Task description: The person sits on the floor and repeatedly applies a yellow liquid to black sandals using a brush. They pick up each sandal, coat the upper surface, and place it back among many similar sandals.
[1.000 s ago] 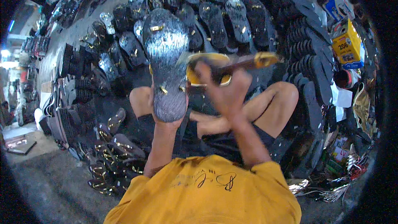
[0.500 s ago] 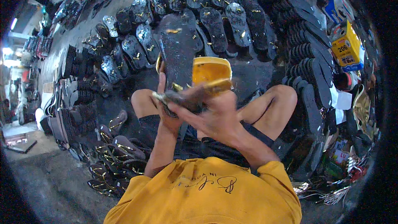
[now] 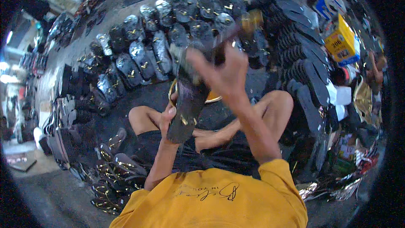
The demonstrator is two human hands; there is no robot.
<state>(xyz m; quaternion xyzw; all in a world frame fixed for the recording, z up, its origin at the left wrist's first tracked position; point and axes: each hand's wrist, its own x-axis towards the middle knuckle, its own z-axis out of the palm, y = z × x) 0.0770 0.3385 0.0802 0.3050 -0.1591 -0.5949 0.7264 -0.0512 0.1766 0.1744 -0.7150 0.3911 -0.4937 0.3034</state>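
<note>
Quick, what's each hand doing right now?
Left hand: shut on the dark sole, gripping its edge.
Right hand: raised, shut on a brush, which is blurred.

The dark sandal sole (image 3: 187,105) is looking matt and rubbery, flecked with shiny gold bits. At twelve o'clock, laid-out soles (image 3: 143,59) are gleaming glossy. At two o'clock, a yellow box (image 3: 341,42) is appearing as smooth cardboard.

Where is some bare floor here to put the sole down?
Bare dark floor lies between the left knee and the rows of soles. Another patch sits before the right knee. Elsewhere, soles crowd everything.
</note>
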